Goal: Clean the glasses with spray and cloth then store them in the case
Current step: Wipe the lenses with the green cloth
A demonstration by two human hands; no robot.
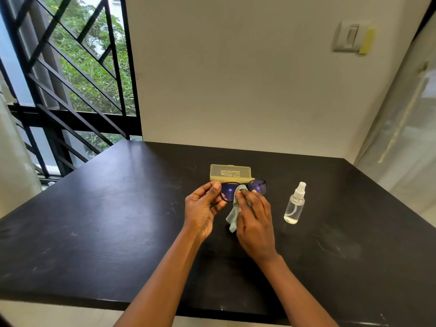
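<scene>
Green cloth (232,215): right hand (256,223) pinches it, wiping a lens.
Glasses (245,188): left hand (203,208) grips them, before the case (230,172).
Left: storing.

Two bare forearms are seen entering from the lower edge, uncovered from elbow to wrist; no sleeve, watch, bracelet or ring is worn. The left hand (203,208) and right hand (254,223) are ungloved, with short, unpainted nails shown on the left thumb and forefinger
</scene>
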